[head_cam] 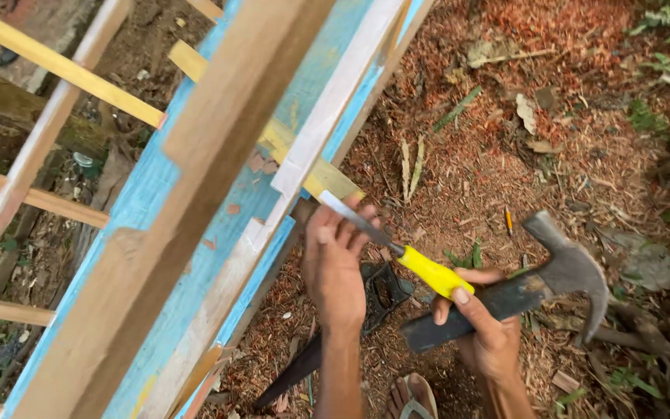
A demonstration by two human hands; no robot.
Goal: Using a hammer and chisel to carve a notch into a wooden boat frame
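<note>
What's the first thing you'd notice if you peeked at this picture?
Probably the chisel with its bright yellow handle, held in the left hand near the middle, its blade tip against the blue-painted wooden frame. Right beside it, the right hand grips a dark claw hammer over the reddish sawdust-covered ground.

- We are seeing a chisel (397,250) with a yellow handle and flat steel blade, lying slantwise, its tip meeting the blue frame's (195,194) edge by a pale strip.
- We are seeing a claw hammer (529,287), dark-handled and grey-headed, lying nearly level beside the chisel's handle, claw pointing downward.
</note>
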